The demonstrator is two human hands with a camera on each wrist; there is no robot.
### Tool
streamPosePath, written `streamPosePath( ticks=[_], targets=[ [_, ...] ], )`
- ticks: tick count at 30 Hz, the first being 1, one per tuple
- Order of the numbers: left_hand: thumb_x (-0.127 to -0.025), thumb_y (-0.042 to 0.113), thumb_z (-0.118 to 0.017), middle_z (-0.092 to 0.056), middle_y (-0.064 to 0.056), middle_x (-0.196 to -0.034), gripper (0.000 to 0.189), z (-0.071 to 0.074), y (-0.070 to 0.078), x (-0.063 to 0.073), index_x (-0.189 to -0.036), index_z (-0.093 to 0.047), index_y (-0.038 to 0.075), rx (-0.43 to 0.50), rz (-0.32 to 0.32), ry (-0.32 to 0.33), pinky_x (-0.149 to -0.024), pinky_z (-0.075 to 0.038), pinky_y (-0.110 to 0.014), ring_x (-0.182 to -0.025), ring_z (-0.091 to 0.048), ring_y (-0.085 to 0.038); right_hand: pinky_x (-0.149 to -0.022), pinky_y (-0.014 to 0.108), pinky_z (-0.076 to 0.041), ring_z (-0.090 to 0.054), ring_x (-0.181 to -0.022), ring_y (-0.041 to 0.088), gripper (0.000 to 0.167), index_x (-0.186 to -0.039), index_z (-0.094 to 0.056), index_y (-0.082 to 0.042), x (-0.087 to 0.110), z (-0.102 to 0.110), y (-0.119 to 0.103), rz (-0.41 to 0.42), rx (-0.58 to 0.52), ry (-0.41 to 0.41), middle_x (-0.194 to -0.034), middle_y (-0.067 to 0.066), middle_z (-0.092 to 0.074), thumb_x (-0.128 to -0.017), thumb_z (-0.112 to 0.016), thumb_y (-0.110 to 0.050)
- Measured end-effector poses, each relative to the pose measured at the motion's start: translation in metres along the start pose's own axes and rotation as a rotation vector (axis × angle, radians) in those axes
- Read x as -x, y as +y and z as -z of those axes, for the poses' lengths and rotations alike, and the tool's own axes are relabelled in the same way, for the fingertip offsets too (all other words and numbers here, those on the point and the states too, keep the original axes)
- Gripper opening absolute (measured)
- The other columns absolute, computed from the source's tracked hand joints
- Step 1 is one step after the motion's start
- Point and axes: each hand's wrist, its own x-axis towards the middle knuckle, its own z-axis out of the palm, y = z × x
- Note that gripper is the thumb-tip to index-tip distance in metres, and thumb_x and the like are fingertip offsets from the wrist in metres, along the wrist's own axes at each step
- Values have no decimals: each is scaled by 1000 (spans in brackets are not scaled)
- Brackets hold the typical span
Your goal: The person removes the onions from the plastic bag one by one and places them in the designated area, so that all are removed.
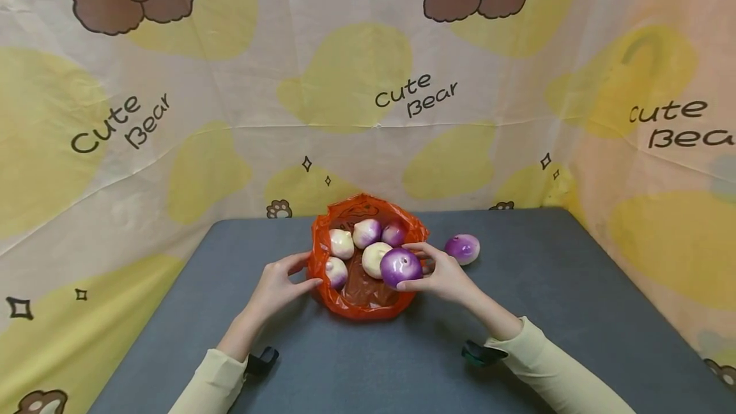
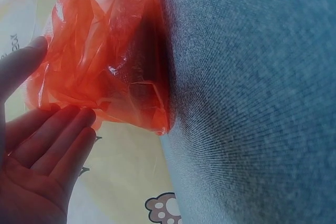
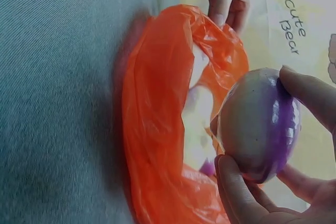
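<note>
An orange-red plastic bag stands on the table with its mouth wide, and several shiny purple-and-white turnips lie inside. My left hand holds the bag's left side, thumb and fingers against the thin plastic. Over the bag's right rim, my right hand grips another turnip, its purple end facing up in the head view. Fingers and thumb press on opposite sides of it. One more turnip lies on the table just beyond the right hand.
The grey-blue table ends at a hanging cloth printed with bears, yellow patches and lettering. Dark straps sit at both wrists, below pale sleeves.
</note>
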Motion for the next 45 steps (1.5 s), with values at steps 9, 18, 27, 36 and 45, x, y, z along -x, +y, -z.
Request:
streamPosePath(
  ticks=[9,18,27,36,45],
  targets=[
    [-73,36,-81,-67,-8,-118,58,0,-1,0,-122,-64,10,15,10,-2,-84,-56,-38,-102,-67,-24,-82,35,-58,-59,-104,30,69,-128,-55,-21,6,16,7,-46,14,35,-122,9,-60,-68,-85,-37],
    [-73,34,-82,-67,-9,-117,58,0,-1,1,-121,-64,9,20,6,2,-84,-56,-39,-102,-67,-25,-86,40,-56,-60,-103,28,69,-128,-55,-19,13,31,13,-41,31,69,-120,11,-60,-68,-85,-34],
    [-72,32,-83,-67,-10,-117,57,2,0,1,-121,-64,8,13,2,10,-83,-56,-41,-101,-68,-26,-85,45,-55,-56,-108,32,70,-130,-53,-24,21,51,18,-77,126,99,-128,11,-53,-70,-83,-41],
    [-73,32,-82,-68,-8,-116,56,3,-1,1,-121,-64,9,-1,-12,14,-83,-57,-38,-101,-68,-25,-82,45,-56,-55,-109,34,70,-132,-51,-24,27,67,23,-105,151,123,-129,16,-55,-71,-81,-40],
    [-73,34,-82,-68,-9,-116,57,3,0,1,-121,-64,8,1,-11,10,-83,-57,-41,-100,-68,-25,-83,48,-55,-55,-110,36,71,-133,-50,-23,35,81,27,-135,186,148,-131,16,-53,-71,-81,-42]
  ],
)
